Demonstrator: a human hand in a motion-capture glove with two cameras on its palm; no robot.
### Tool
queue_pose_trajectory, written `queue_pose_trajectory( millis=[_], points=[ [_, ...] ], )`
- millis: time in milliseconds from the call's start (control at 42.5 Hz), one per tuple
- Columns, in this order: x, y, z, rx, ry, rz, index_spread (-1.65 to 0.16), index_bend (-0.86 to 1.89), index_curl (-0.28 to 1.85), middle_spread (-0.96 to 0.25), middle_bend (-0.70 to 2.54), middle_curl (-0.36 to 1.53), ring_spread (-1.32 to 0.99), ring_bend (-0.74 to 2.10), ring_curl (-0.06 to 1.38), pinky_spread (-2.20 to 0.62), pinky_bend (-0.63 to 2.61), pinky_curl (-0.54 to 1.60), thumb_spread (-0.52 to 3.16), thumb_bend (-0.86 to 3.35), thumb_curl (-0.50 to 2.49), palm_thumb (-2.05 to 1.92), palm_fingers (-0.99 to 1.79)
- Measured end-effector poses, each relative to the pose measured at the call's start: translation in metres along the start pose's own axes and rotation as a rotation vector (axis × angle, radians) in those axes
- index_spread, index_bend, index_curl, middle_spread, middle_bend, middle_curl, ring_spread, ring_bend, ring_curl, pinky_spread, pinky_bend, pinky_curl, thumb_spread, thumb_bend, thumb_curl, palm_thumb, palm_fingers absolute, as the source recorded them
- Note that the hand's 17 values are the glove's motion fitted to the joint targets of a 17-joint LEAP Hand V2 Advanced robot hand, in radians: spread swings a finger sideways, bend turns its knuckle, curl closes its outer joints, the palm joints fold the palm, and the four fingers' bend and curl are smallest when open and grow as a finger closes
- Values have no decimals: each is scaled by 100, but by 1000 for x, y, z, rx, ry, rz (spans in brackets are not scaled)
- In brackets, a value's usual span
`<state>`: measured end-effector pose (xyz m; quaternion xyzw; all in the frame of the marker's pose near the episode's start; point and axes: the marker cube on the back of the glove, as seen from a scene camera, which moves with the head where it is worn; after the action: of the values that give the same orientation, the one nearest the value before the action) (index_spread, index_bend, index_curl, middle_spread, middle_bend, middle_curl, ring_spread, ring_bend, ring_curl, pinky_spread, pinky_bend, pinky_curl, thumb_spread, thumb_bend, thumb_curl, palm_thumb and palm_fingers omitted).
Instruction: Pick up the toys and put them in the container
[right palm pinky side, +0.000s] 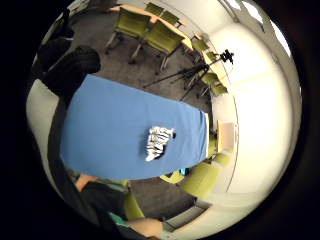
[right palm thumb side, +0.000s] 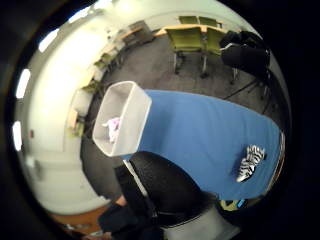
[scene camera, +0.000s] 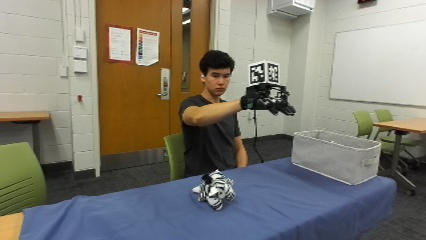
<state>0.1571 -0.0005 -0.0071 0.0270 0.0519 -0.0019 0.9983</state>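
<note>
Zebra plush toy (scene camera: 215, 189) lay on the blue tablecloth (scene camera: 279, 210), near the middle of the table. A grey fabric container (scene camera: 336, 155) stood well apart from it toward one end, with a pink-and-white toy (right palm thumb side: 114, 128) inside. The seated person's gloved right hand (scene camera: 269, 102) was raised high in the air between them, fingers spread, holding nothing.

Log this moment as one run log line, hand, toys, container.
right hand: raised above table, open, holding nothing | zebra toy: on blue tablecloth, not picked | container: at table end, one toy inside
</note>
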Motion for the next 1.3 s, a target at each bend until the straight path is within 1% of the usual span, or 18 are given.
queue_pose_trajectory(
  millis=[118, 259, 377, 447, 612, 918, 1177, 1295],
  points=[
    [56, 17, 18, -43, -11, 73, -38, 23, 71, -26, 46, 43, -47, 74, 26, -17, 87, 34, 96, -11, 19, -16, 35],
    [118, 41, 56, -95, 0, 159, -38, 24, 70, -26, 44, 43, -46, 66, 24, -15, 86, 34, 95, -11, 17, -15, 28],
    [152, 58, 97, -141, 0, 216, -38, 22, 69, -25, 36, 41, -44, 60, 23, -13, 90, 36, 94, -11, 17, -15, 20],
    [165, 66, 122, -172, -2, 245, -38, 16, 67, -23, 29, 40, -42, 58, 23, -10, 99, 38, 94, -10, 17, -13, 12],
    [187, 74, 169, -212, -3, 288, -38, 11, 59, -21, 24, 39, -38, 56, 22, -8, 108, 40, 95, -7, 17, -9, 7],
    [212, 79, 248, -340, -41, 323, -38, 14, 51, -18, 21, 39, -30, 50, 21, -5, 115, 40, 99, -5, 20, -6, -1],
    [209, 95, 269, -393, -94, 317, -38, 23, 50, -15, 16, 38, -25, 39, 19, -5, 113, 38, 101, -4, 22, -3, 0],
    [204, 106, 271, -377, -129, 325, -38, 31, 52, -13, 14, 36, -23, 35, 19, -7, 111, 37, 103, -3, 23, -1, 2]
  ],
)
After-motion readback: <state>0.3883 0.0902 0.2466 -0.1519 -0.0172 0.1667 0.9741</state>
